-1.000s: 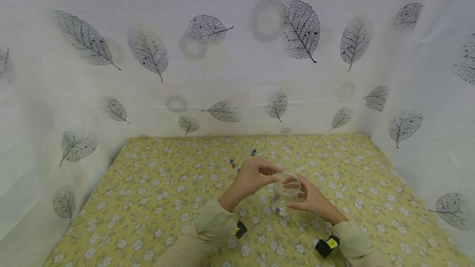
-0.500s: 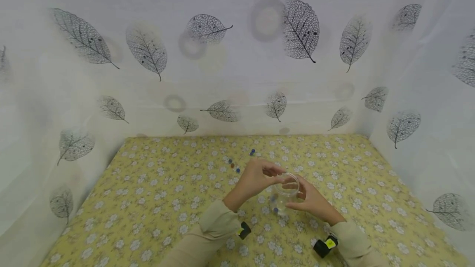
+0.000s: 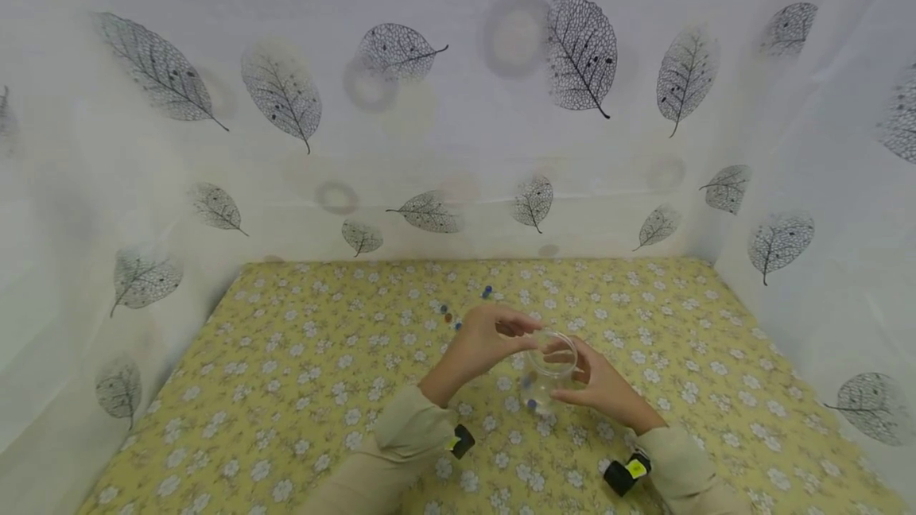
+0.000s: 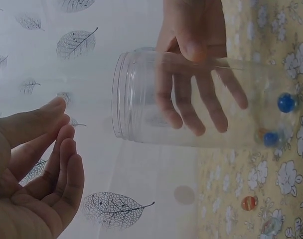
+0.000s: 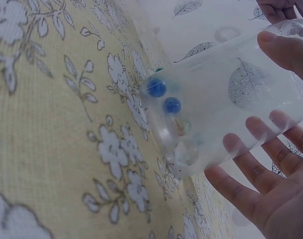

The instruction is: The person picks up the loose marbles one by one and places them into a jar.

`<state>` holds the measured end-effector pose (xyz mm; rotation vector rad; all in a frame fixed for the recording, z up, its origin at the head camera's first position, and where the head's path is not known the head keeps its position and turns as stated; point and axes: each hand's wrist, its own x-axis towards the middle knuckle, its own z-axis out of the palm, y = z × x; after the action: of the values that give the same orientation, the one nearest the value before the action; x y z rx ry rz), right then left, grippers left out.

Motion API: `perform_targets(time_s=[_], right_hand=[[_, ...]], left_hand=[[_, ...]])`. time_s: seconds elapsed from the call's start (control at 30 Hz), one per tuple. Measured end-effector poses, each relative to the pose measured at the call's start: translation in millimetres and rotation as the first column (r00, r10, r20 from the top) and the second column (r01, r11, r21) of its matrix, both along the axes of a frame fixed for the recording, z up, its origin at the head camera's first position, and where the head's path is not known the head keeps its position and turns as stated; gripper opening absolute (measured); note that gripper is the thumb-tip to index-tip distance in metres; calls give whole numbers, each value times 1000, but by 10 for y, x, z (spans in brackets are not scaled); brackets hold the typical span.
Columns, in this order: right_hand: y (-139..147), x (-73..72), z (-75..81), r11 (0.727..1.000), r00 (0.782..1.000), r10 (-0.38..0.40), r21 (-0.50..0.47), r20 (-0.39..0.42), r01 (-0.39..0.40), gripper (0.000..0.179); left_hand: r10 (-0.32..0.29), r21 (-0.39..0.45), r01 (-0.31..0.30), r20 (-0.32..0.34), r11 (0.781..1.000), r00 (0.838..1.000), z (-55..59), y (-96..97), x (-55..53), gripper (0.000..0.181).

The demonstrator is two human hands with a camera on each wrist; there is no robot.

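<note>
My right hand (image 3: 608, 392) holds a clear, lidless plastic jar (image 3: 554, 376) from its right side, thumb and fingers spread around the wall. Inside, at the jar's bottom, lie several marbles; two blue marbles (image 5: 157, 87) stand out, with clear or greenish ones beside them. The jar's base is close to the cloth; whether it touches cannot be told. My left hand (image 3: 490, 344) is at the left of the jar's mouth. In the left wrist view its fingers (image 4: 67, 169) are loosely bent, the thumb near the index fingertip, and no object shows between them.
Several loose marbles lie on the yellow flowered cloth (image 3: 322, 388) beyond my left hand, among them an orange marble (image 3: 448, 318) and a blue marble (image 3: 488, 291). A whitish leaf-print curtain (image 3: 444, 141) stands behind and along both sides.
My left hand moved slightly right over the jar's mouth, then drew back left to the rim. The right hand and the jar have stayed almost in place.
</note>
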<state>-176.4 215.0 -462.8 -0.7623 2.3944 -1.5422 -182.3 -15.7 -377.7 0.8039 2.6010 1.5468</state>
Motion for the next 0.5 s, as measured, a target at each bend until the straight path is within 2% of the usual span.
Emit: perform_targets(time_s=[0.27, 0.5], right_hand=[[-4, -5, -13, 1000, 1000, 6, -16, 2, -6, 64], [2, -4, -20, 1000, 1000, -4, 0, -22, 4, 62]], left_hand=[[24, -8, -24, 31, 1000, 999, -61, -154, -26, 23], [58, 25, -59, 51, 998, 997, -110, -314, -56, 24]])
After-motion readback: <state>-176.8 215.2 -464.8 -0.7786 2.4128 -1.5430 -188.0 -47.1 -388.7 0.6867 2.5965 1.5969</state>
